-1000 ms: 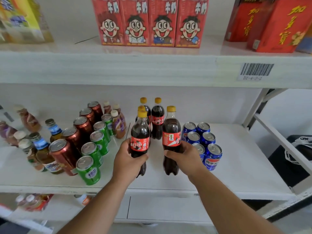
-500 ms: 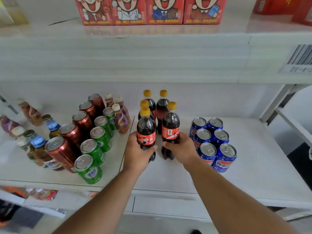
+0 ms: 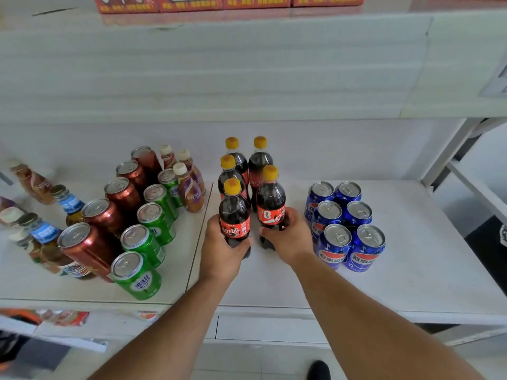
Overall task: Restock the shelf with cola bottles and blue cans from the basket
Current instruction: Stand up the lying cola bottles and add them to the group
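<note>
Both forearms reach in over the front edge of the white shelf (image 3: 274, 283). The left hand (image 3: 222, 250) has its grip curled round the lower body of a cola bottle (image 3: 234, 215), and the right hand (image 3: 288, 237) has its grip wrapped round a second cola bottle (image 3: 270, 201) just beside it. Both bottles stand upright, their bases down at the shelf surface, at the front of the cola group. Just right of the held bottles sits a block of six blue cans (image 3: 344, 226), two across and three deep, the nearest pair beside the right wrist. Left of them run rows of green cans (image 3: 148, 237) and red-brown cans (image 3: 107, 215). Behind the held bottles stand three more yellow-capped cola bottles (image 3: 258, 160), close to the back wall. Above, red cartons (image 3: 227, 2) line the upper shelf.
</note>
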A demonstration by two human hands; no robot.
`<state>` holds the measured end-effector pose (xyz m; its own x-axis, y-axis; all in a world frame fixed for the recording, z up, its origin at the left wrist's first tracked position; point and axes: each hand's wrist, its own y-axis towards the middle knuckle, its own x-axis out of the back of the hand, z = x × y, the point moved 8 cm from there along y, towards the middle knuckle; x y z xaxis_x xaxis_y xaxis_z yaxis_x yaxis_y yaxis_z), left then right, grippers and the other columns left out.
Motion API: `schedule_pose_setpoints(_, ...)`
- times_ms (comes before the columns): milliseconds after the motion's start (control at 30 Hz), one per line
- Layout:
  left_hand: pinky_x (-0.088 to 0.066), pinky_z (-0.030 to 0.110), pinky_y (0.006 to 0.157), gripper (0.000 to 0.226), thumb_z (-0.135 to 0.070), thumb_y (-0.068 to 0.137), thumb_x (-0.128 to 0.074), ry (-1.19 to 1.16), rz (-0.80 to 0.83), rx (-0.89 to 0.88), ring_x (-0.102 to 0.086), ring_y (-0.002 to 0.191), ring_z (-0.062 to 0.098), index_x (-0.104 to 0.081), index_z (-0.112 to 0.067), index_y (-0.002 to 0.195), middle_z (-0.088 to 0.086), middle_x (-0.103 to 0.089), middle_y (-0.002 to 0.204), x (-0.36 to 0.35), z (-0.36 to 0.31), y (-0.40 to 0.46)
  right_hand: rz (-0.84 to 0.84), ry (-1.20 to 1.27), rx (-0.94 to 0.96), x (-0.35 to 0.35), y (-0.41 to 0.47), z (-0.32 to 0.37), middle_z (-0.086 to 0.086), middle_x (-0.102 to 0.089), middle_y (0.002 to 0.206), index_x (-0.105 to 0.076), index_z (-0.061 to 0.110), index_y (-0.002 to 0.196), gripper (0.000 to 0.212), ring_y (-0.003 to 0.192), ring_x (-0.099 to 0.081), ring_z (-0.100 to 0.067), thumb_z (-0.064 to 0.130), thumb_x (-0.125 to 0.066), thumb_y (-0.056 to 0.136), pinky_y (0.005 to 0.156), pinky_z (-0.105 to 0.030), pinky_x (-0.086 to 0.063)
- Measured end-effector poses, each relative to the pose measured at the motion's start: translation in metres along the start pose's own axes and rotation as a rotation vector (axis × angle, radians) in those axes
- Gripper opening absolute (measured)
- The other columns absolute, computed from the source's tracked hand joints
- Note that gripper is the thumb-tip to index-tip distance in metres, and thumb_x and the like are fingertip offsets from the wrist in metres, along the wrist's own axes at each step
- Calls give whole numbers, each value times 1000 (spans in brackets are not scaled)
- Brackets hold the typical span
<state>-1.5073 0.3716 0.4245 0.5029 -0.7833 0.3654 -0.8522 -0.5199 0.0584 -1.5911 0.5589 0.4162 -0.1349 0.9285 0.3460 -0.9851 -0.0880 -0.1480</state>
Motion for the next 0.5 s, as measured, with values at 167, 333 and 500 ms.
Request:
schedule_pose_setpoints(167, -66, 36, 77, 68, -12, 75, -92, -19, -10, 15, -72, 95, 6, -49, -34, 122, -7, -71, 112, 1, 9, -3, -29, 24, 0, 0, -8, -2, 24, -63, 95, -55, 28, 125, 54, 80, -63, 5, 26, -88, 81, 65, -15, -48)
schedule_pose_setpoints(333, -53, 28, 90, 68, -6, 78, -89, 24, 33, 40, -67, 107, 12, -53, -20, 134, -7, -68, 116, -4, 21, -7, -22, 19, -10, -3, -12, -4, 21, -63, 101, -55, 28, 126, 56, 97, -64, -9, 30, -88, 80, 80, -26, -52)
schedule_pose_setpoints(500, -49, 28, 89, 61, -5, 81, -86, 50, 65, 80, -64, 105, 13, -55, -16, 133, -7, -65, 111, -5, 26, -6, 10, -78, -30, -3, -18, -16, 10, -68, 112, -57, 23, 131, 48, 107, -65, -19, 23, -80, 89, 78, -24, -48)
